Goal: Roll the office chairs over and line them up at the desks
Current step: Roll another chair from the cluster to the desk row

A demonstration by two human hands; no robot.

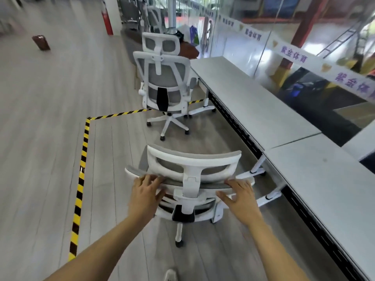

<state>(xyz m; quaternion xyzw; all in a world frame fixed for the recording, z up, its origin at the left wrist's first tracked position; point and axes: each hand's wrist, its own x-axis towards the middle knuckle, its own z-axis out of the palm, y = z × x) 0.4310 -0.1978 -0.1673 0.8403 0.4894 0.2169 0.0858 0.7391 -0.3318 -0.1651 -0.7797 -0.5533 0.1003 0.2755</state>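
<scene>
Two hands, my left hand (145, 192) and right hand (241, 196), each grip clamped on the near chair (192, 173) backrest at lower centre, steering it beside the table (253, 106).

Readable text, one item, repeated:

1. Pale band (294, 54) running along the glass wall (243, 43) behind the desks. Purple Chinese characters, four to a group, with a small gold shield emblem (326, 67) between groups.
 - Clearest group (293, 53), mid-right: reads 紫金体育.
 - Group (252, 34) farther along: same form, last two characters 体育 legible, the first two blurred.
 - Group (354, 82) at the right edge: 紫金体 legible, the final character cut off by the frame.
 - Groups (228, 22) at the far end: too small and blurred to read.

No legible labels, brands or numbers on the chairs, desks, floor tape or other objects.
</scene>
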